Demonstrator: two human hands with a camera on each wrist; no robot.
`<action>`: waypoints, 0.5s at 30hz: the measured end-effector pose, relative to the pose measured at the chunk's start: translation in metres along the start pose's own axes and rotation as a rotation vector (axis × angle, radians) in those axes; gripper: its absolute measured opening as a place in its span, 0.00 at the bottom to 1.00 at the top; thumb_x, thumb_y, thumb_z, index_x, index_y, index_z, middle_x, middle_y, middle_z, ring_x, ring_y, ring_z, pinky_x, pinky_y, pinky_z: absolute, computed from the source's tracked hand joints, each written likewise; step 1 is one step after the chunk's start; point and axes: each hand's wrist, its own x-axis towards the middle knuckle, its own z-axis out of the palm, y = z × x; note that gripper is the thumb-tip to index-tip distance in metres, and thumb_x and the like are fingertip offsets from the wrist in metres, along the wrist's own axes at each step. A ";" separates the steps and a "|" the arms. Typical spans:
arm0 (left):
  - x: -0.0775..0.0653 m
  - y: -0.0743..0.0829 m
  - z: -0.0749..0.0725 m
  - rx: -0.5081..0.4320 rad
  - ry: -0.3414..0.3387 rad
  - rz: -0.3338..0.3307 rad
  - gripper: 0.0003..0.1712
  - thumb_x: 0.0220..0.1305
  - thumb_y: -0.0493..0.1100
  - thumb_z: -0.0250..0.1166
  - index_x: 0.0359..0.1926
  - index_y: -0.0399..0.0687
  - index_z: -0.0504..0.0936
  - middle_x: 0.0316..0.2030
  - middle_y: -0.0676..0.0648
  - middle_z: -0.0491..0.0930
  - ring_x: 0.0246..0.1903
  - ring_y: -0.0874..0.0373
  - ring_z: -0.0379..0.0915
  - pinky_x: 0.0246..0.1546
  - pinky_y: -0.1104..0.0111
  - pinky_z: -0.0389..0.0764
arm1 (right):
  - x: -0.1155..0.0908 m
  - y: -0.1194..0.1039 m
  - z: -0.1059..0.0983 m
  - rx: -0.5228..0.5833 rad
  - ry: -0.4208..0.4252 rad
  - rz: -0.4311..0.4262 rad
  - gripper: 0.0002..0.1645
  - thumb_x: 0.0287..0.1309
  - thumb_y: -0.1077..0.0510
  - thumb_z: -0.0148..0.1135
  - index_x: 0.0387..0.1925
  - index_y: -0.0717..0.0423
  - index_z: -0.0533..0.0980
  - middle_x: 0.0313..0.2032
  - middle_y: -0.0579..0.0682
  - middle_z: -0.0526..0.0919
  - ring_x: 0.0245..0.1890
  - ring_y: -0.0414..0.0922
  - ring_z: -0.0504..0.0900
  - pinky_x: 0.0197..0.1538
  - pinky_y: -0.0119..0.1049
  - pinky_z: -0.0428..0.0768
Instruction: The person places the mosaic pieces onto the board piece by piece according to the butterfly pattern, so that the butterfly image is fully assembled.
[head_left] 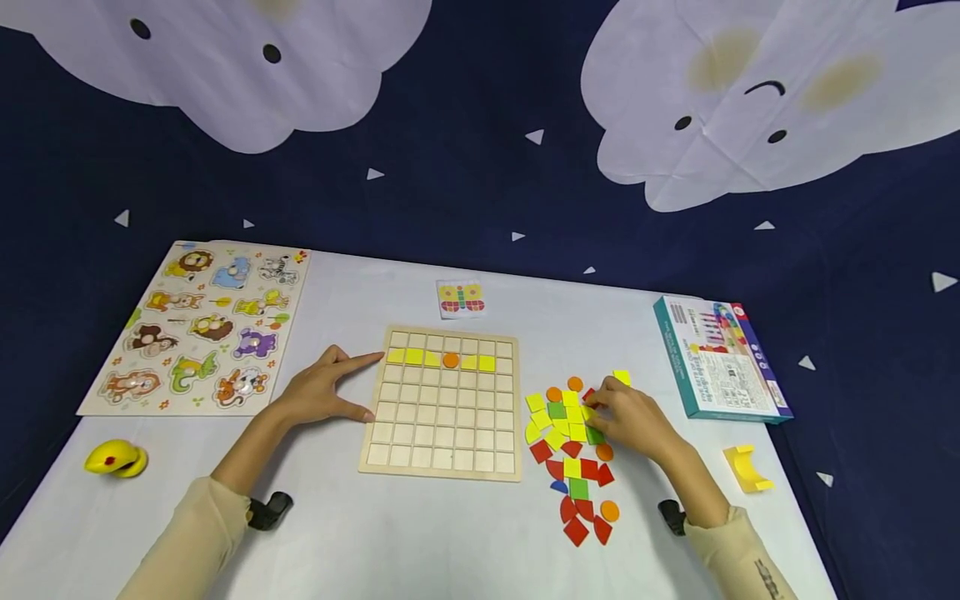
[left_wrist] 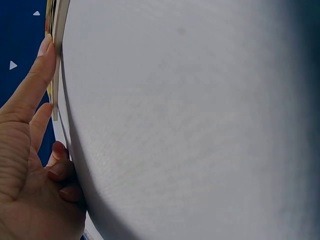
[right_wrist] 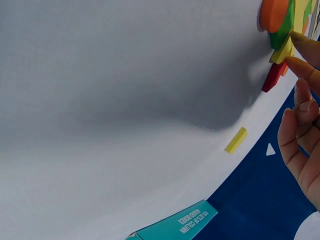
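Observation:
A wooden grid board point(head_left: 442, 477) lies mid-table. Its second row holds several yellow pieces point(head_left: 414, 356) and an orange disc point(head_left: 451, 360). My left hand point(head_left: 318, 390) rests at the board's left edge, index finger and thumb spread apart against it; the other fingers are curled under in the left wrist view. To the right of the board is a loose spread of yellow, red, green, orange and blue pieces point(head_left: 577, 530). Over its far right part, my right hand point(head_left: 633, 419) pinches a yellow piece point(right_wrist: 283, 53) between thumb and index finger, beside a red piece point(right_wrist: 273, 77).
A butterfly pattern card point(head_left: 461, 299) lies beyond the board. An animal puzzle board point(head_left: 187, 350) is at far left, with a yellow rounded toy point(head_left: 116, 458) in front. At right are a teal box point(head_left: 720, 358) and a yellow curved block point(head_left: 746, 469).

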 end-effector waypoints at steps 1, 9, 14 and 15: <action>0.000 0.000 0.000 0.000 0.000 -0.002 0.58 0.36 0.62 0.82 0.71 0.58 0.69 0.38 0.47 0.62 0.33 0.55 0.60 0.33 0.65 0.62 | 0.000 0.000 0.001 -0.003 0.000 0.002 0.15 0.53 0.58 0.73 0.42 0.59 0.86 0.36 0.49 0.78 0.32 0.43 0.72 0.40 0.40 0.74; -0.001 0.000 0.000 0.000 0.002 0.002 0.58 0.36 0.61 0.82 0.71 0.58 0.69 0.38 0.47 0.62 0.33 0.55 0.59 0.33 0.65 0.62 | 0.002 -0.001 0.007 -0.032 0.016 0.004 0.16 0.53 0.56 0.74 0.41 0.61 0.85 0.35 0.48 0.77 0.31 0.42 0.71 0.38 0.38 0.74; 0.000 0.000 0.000 0.004 0.001 0.005 0.58 0.36 0.62 0.82 0.71 0.58 0.69 0.38 0.47 0.61 0.32 0.55 0.59 0.32 0.65 0.62 | 0.001 -0.001 0.009 -0.043 0.041 -0.003 0.16 0.52 0.56 0.74 0.41 0.62 0.85 0.35 0.49 0.77 0.31 0.42 0.71 0.37 0.37 0.75; 0.000 0.000 0.000 0.007 0.001 0.005 0.58 0.36 0.62 0.82 0.71 0.58 0.69 0.38 0.47 0.61 0.32 0.55 0.59 0.32 0.65 0.62 | 0.001 -0.001 0.009 -0.046 0.045 -0.005 0.16 0.52 0.56 0.74 0.40 0.62 0.85 0.35 0.49 0.77 0.31 0.41 0.71 0.37 0.37 0.75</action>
